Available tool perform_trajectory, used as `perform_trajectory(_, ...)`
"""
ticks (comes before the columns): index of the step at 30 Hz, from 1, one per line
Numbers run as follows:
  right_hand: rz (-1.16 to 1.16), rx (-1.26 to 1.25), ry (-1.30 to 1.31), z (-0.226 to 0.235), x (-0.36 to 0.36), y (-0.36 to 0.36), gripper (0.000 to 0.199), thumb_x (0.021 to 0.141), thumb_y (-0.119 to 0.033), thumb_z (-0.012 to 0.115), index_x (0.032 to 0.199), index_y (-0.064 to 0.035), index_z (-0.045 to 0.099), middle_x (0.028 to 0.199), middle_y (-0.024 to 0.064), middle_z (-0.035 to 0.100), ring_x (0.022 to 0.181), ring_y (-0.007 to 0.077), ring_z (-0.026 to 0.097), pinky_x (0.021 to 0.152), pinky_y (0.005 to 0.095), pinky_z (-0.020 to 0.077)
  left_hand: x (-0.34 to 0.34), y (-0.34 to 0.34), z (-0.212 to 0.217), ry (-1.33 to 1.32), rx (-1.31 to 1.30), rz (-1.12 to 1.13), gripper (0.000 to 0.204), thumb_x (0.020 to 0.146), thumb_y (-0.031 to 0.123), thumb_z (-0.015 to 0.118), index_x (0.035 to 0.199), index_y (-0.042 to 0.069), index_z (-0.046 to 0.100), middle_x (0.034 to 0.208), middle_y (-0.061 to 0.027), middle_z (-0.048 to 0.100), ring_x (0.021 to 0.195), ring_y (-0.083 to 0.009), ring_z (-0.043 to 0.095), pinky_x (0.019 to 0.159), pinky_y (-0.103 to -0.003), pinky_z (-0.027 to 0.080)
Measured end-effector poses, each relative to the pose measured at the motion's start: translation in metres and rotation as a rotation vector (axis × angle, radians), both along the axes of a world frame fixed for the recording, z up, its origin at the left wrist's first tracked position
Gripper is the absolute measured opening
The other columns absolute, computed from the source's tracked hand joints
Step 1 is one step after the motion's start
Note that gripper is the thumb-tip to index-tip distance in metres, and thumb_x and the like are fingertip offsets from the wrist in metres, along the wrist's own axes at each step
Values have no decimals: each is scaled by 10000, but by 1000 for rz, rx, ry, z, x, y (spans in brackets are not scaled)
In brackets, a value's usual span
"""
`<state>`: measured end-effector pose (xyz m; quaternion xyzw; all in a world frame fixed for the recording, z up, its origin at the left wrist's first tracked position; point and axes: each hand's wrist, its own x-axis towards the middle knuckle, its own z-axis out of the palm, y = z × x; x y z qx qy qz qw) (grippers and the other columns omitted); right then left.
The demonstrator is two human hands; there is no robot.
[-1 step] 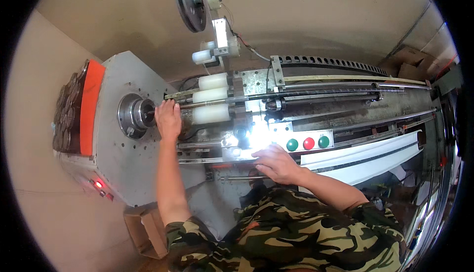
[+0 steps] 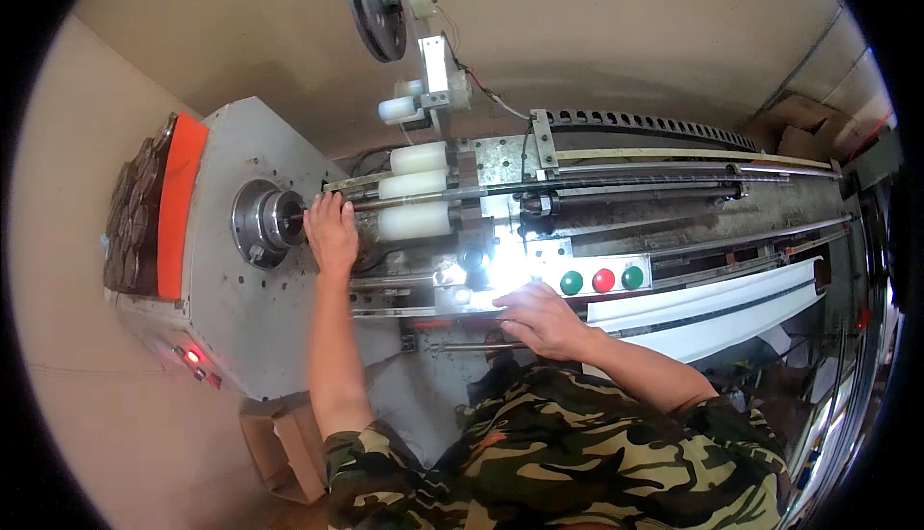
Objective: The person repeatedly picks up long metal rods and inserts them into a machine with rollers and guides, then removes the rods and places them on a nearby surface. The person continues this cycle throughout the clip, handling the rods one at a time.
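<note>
A long metal rod (image 2: 368,206) runs from the round steel chuck (image 2: 262,224) at the left out to the right over the machine. Close beside the chuck, my left hand (image 2: 332,233) lies across the rod with its fingers bent over it; the thumb is mostly hidden. My right hand (image 2: 544,322) rests at the front edge of the bright metal plate, left of the buttons, its fingers stretched out and holding nothing. Several white rollers (image 2: 414,223) sit around the rod, right of my left hand. On the panel beyond my right hand are a red button (image 2: 603,281) and two green ones.
Grey machine housing (image 2: 226,313) with an orange strip (image 2: 181,207) stands at the left. A dark pulley wheel (image 2: 373,5) rises at the back. A white trough (image 2: 717,310) slopes along the right front. Below the housing sits a cardboard box (image 2: 279,448). Glare whitens the plate's middle.
</note>
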<state>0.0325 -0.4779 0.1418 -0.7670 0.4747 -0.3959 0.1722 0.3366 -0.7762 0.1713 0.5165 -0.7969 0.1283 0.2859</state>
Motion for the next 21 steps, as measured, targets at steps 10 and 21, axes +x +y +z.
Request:
perform_trajectory(10,8,85,-78,17,3,21,201,955,-160,635,1088,-28,709,1065,109,717,1035,294,639,958,417,448,-38,135,-20,384,11,-155,278,908,176,692,1132,12,680,1322,-187,617,1231,-384,552,1068,-487,417)
perform_trajectory(21,-160,293,-74,58,21,55,163,945,-151,636,976,-25,734,833,161,696,837,338,666,789,417,495,-64,185,-12,812,145,-288,217,871,117,732,1061,16,707,1199,-175,679,1073,-364,644,933,-432,515)
